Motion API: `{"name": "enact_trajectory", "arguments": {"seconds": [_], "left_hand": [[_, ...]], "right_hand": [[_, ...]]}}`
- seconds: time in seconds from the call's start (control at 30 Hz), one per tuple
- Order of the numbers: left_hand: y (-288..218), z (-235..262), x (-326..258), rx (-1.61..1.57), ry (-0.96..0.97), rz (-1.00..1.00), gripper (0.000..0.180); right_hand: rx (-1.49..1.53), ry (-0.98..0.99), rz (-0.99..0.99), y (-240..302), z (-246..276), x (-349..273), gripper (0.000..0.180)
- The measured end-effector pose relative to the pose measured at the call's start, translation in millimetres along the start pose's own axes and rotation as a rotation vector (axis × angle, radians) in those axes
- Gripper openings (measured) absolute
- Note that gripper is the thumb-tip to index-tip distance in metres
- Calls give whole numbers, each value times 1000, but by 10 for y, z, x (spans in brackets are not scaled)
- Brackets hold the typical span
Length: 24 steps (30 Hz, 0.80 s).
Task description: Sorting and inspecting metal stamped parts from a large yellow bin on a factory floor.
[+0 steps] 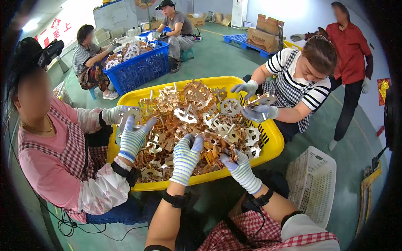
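Right hand (243,170), in a striped glove, pinches a copper-coloured metal piece (233,155) between thumb and fingers, above the near side of a yellow basket (272,146). Left hand (186,158), gloved the same way, is just beside it with the fingers bent down at the heap of metal parts (197,98); whether it grips one I cannot tell. These parts, copper-coloured and silver, fill the basket. On the left, a co-worker in pink (54,165) holds a silver plate (129,118) over the rim. Across on the right, a co-worker in a striped top (299,83) holds metal plates (264,99) in gloved hands. A white crate (326,184) stands on the floor to the right.
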<state>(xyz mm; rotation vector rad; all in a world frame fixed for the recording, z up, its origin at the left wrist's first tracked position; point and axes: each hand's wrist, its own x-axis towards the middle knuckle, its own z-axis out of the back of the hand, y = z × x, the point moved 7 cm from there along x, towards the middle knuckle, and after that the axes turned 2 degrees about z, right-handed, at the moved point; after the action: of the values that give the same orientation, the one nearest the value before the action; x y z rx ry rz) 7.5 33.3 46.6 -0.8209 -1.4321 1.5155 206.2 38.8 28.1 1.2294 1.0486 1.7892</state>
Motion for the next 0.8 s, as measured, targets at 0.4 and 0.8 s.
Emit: {"name": "enact_trajectory", "arguments": {"seconds": [0.4,0.8], "left_hand": [[287,46,98,-301,44,118,34],[-383,282,-412,365,-15,-384,49]], "right_hand": [[-349,-65,210,415,-75,201,40],[-79,-12,-153,-171,186,67,66]]}}
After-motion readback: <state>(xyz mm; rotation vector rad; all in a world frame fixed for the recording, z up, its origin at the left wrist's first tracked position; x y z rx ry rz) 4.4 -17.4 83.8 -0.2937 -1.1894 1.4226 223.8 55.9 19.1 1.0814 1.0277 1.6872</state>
